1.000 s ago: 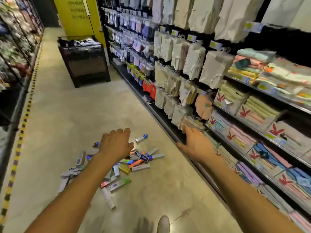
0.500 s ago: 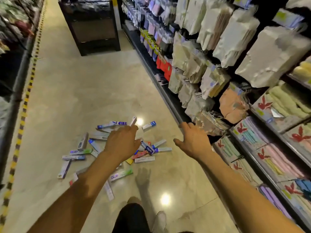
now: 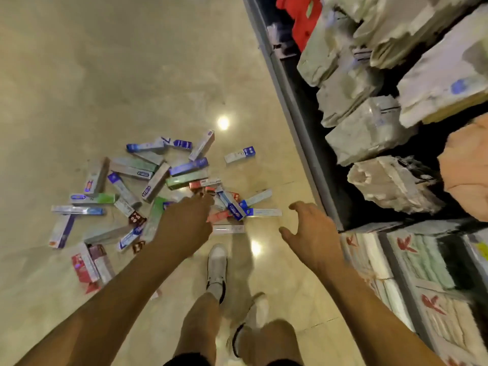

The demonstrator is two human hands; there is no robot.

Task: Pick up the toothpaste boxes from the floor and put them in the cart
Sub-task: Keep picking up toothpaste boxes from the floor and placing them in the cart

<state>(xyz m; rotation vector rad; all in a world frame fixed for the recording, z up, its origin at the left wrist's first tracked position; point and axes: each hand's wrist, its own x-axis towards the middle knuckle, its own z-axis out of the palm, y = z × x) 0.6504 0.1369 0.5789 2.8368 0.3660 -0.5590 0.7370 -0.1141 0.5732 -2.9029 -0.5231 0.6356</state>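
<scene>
Several toothpaste boxes [image 3: 148,186] lie scattered in a loose pile on the beige floor, blue, green, red and white ones. One small box [image 3: 239,154] lies apart at the far right of the pile. My left hand [image 3: 184,223] reaches down over the near side of the pile, fingers pointing at the red boxes, holding nothing. My right hand [image 3: 309,231] hovers to the right of the pile with fingers spread and empty. No cart is in view.
Store shelving [image 3: 295,107] runs along the right, packed with bagged towels and boxed goods. My legs and white shoes [image 3: 217,262] stand just behind the pile. Bare glossy floor [image 3: 105,75] stretches beyond and to the left.
The view has tilted downward and closer to the floor. Both hands have dropped toward the pile, the left now right above the boxes. My feet have come into view.
</scene>
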